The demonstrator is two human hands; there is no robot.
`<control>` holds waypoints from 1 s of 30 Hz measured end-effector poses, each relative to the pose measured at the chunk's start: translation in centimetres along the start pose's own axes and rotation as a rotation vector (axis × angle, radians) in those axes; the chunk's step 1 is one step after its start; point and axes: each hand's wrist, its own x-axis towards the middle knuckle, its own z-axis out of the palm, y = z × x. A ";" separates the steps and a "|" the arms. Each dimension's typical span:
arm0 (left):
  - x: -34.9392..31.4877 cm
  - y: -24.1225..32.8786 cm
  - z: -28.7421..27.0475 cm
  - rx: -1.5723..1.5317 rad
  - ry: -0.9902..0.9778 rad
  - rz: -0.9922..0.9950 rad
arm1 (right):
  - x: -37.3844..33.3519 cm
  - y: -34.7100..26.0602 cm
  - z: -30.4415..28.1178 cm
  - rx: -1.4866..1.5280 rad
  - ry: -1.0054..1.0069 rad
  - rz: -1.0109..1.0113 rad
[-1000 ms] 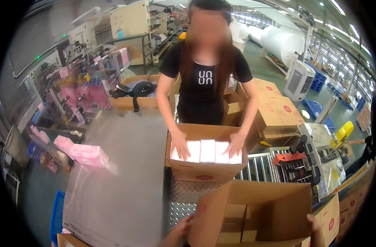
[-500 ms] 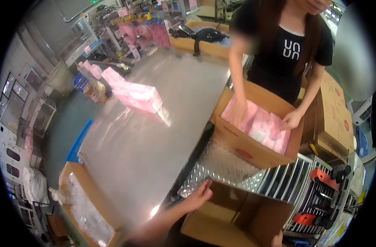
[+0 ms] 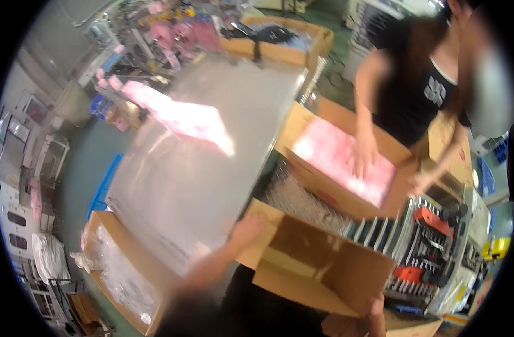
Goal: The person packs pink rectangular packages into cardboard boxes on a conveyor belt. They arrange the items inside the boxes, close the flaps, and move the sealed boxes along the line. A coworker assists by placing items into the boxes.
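An open, empty cardboard box [image 3: 302, 289] is tilted in front of me at the lower right. My left hand [image 3: 248, 229] grips its left flap, which stands out to the side; the fingers are partly blurred. At the box's near right corner, my right hand [image 3: 376, 309] holds the edge, only partly seen. Just beyond is another cardboard box [image 3: 324, 191] filled with pink packs [image 3: 335, 151]. A co-worker's hand [image 3: 366, 154] lies on those packs, and the other is by that box's right side.
A metal table [image 3: 172, 191] fills the middle left, with a row of pink packs [image 3: 195, 121] on it. Below stands a box of clear plastic [image 3: 119, 281]. Metal rollers [image 3: 375, 233] and a rack with red clamps [image 3: 431, 222] lie to the right.
The empty box's left flap has swung outward, with my left hand now on it. The co-worker has shifted right, one hand leaving the packs. My view has moved a little.
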 end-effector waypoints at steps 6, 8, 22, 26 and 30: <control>-0.6 4.2 -3.9 -0.204 0.223 -0.197 | 1.6 5.0 3.1 -0.191 -0.098 0.152; -2.2 1.5 -6.5 -0.722 0.343 0.012 | 4.5 3.9 6.4 -0.526 -0.150 0.055; 1.0 -27.6 -10.8 -1.312 0.808 -0.677 | 17.1 -23.2 66.9 -1.385 -0.444 -1.356; -4.2 -25.4 -7.5 -1.660 0.880 -0.692 | 19.5 -23.3 75.7 -1.758 -0.799 -1.268; -11.8 -22.5 -5.9 -1.704 1.127 -0.551 | 12.8 -12.4 71.9 -1.430 -1.225 -1.270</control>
